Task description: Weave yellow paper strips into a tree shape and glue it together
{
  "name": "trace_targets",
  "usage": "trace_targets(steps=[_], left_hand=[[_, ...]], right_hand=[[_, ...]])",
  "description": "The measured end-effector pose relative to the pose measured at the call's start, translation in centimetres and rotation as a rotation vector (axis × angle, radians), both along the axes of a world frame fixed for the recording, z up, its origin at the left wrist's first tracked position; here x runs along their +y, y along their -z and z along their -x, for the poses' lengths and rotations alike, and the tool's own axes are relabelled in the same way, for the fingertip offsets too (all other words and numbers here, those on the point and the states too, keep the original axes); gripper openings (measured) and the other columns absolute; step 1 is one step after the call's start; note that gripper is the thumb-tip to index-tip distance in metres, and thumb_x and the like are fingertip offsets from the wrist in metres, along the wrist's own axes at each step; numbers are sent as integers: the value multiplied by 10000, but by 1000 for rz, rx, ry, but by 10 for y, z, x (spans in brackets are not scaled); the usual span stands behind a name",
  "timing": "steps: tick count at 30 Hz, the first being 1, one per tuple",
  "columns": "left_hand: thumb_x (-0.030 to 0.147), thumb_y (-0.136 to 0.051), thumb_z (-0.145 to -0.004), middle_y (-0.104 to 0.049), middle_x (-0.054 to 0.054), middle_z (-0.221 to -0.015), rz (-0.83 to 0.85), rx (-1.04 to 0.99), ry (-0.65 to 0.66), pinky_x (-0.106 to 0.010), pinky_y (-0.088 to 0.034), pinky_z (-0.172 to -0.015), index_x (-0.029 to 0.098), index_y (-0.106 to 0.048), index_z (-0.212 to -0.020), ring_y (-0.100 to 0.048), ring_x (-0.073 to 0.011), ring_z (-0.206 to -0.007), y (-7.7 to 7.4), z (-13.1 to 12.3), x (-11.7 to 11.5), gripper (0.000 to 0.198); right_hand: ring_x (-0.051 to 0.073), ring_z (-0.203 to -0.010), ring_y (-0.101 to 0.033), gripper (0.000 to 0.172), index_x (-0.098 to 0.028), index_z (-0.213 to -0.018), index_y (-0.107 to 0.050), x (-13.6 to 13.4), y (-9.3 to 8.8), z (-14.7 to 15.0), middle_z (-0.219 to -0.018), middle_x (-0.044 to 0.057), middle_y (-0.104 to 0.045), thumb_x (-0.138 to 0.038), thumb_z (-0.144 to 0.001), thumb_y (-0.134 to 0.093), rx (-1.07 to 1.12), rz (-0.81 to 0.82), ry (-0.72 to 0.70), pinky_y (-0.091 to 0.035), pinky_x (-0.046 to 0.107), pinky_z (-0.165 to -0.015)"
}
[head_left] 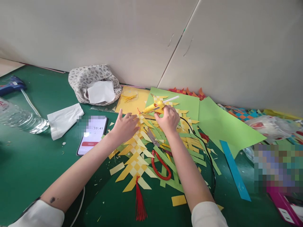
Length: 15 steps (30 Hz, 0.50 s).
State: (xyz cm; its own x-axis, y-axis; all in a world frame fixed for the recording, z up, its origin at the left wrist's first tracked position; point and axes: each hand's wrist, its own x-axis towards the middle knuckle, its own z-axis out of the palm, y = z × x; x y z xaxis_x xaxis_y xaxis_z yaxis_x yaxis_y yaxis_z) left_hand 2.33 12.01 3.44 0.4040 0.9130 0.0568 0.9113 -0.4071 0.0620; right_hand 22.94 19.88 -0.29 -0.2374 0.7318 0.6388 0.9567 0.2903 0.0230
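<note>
My right hand (pixel 170 119) is wrapped round the grip of a yellow glue gun (pixel 152 108), whose nozzle points left and whose clear glue stick rises at the back. Fingers apart, my left hand (pixel 126 125) rests at the upper end of a woven yellow and cream paper piece (pixel 135 157). A red tassel (pixel 140 203) hangs from that piece's near end, and a bit of red cord shows by the nozzle. Between my arms lie green paper strips (pixel 196 157) and scissors with red handles (pixel 153 167). Whether my left fingertips press the paper is unclear.
A phone (pixel 92 135), white tissue (pixel 65 121), water bottle (pixel 22 118) and blue glue gun (pixel 13 85) are on the left. A patterned cloth bag (pixel 79 80) stands by the wall. The black cord (pixel 209 154) runs beside my right arm; green sheets (pixel 227 126) and a blue strip (pixel 234 170) lie right.
</note>
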Motion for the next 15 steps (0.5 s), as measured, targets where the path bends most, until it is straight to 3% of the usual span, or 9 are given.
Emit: trace_targets(steps=[15], left_hand=[[332,-390,-921,-561,-77,-1298,-1,-28,-2,-605,-136,-1085,224,-561,-1192,-463,-294,-1219,1,0,0,338]], right_hand=[[211,-754,-544,243,-151,-882,-570,-1,0,2,-782,76,-620,-367,-793,-504,-4,11,-64,-359,298,-607]])
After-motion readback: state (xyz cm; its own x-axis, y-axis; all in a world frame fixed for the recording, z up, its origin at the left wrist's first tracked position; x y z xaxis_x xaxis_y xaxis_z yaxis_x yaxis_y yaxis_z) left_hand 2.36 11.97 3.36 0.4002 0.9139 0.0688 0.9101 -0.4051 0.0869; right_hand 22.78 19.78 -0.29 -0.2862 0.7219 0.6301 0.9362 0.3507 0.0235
